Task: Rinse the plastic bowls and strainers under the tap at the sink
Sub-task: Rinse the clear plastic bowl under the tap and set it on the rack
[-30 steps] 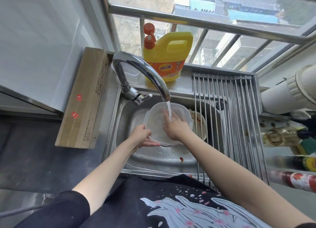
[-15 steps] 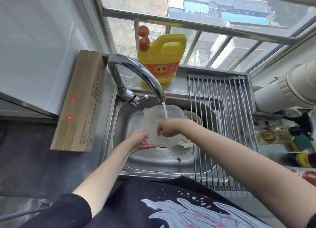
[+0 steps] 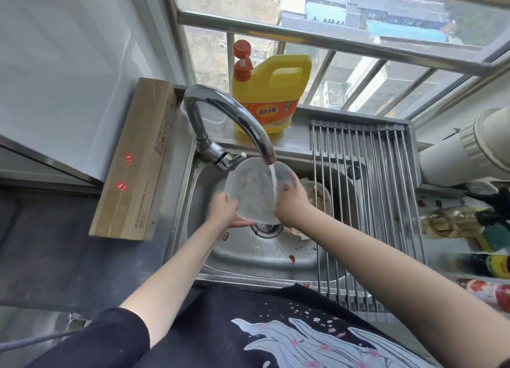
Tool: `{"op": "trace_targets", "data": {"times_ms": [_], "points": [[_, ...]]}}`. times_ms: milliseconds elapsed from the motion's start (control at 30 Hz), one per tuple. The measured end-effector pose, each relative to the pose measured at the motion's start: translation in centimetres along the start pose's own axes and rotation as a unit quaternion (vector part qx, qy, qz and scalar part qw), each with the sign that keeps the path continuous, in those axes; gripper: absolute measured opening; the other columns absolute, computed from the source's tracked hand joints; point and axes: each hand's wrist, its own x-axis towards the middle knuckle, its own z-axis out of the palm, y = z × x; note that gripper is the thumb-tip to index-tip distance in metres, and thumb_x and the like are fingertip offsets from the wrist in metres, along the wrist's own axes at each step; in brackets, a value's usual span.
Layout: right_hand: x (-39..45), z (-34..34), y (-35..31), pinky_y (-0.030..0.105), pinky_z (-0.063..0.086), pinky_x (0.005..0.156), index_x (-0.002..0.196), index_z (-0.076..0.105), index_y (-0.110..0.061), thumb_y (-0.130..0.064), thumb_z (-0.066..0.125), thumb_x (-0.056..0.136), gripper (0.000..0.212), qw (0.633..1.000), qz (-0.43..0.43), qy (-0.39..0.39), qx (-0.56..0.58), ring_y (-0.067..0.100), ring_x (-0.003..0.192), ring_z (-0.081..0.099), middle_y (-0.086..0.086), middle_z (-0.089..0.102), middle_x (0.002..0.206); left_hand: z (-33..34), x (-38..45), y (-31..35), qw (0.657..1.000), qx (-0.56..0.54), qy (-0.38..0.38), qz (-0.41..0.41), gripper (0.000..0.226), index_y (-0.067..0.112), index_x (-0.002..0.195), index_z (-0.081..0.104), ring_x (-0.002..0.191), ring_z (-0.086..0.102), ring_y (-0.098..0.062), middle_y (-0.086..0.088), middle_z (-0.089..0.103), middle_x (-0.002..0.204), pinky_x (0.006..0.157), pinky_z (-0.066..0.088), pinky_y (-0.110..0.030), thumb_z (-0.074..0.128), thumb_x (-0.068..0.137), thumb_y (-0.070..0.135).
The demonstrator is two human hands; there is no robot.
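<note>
Now left hand (image 3: 224, 211) and right hand (image 3: 291, 199) grip the clear plastic bowl (image 3: 252, 191) by opposite rims under the tap (image 3: 229, 119); best tilt it slowly so the stream sweeps every wall.

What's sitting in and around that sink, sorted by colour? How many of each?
Clear: 1, the plastic bowl held under the tap
Yellow: 1, the detergent jug
Brown: 1, the cardboard box
Pale with red stains: 1, the strainer in the sink
Total: 4

Dark countertop (image 3: 55, 243) bears a cardboard box (image 3: 135, 160) beside the sink (image 3: 193, 202).
</note>
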Motion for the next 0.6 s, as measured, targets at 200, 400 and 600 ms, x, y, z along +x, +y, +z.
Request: {"op": "trace_targets", "data": {"times_ms": [200,400,600], "points": [[-3.3,-2.5,-1.5,0.037,0.04,0.09,0.108,0.06,-0.009,-0.043,0.015,0.104,0.057,0.934,-0.142,0.046,0.325,0.033,0.107,0.058,0.02,0.063,0.108,1.2,1.0,-0.9,0.999,-0.031,0.021,0.021,0.021,0.004,0.078,0.033,0.069,0.061,-0.048,-0.037,0.047,0.078,0.049,0.05,-0.061,0.036,0.082,-0.016],[-4.3,-1.5,-1.8,0.034,0.039,0.073,0.14,0.041,-0.021,-0.035,0.024,0.104,0.042,0.938,-0.194,0.1,0.271,0.032,0.107,0.059,0.012,0.062,0.121,1.5,0.2,-1.3,1.0,-0.017,-0.006,0.008,0.02,0.008,0.08,0.031,0.026,0.053,-0.018,-0.019,0.047,0.06,0.03,0.046,-0.025,0.031,0.089,-0.009],[-4.8,0.0,0.7,0.032,0.039,0.089,0.102,0.067,-0.021,-0.045,0.037,0.1,0.039,0.961,-0.139,0.223,0.087,0.023,0.096,0.063,0.003,0.069,0.1,0.4,0.7,-2.0,0.999,-0.024,-0.025,-0.012,0.015,0.003,0.101,0.039,0.048,0.069,-0.026,-0.029,0.06,0.087,0.038,0.052,-0.025,0.032,0.092,-0.005]]}}
